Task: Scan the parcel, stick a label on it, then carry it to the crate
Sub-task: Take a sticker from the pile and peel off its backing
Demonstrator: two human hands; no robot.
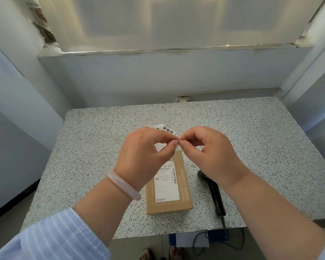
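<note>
A small brown cardboard parcel [169,192] with a white shipping label on top lies on the speckled table [101,139]. Above its far end, my left hand [146,152] and my right hand [210,152] meet fingertip to fingertip. They pinch a small whitish label [177,146] between them. A sheet of white labels with black print [167,130] lies on the table just beyond my hands, mostly hidden by them. A black handheld scanner [214,192] rests on the table to the right of the parcel, its head under my right wrist.
The scanner's cable [223,239] hangs off the table's near edge toward a blue item on the floor [199,239]. White walls close in on the left, right and back. My feet [161,254] show below the table edge. No crate is in view.
</note>
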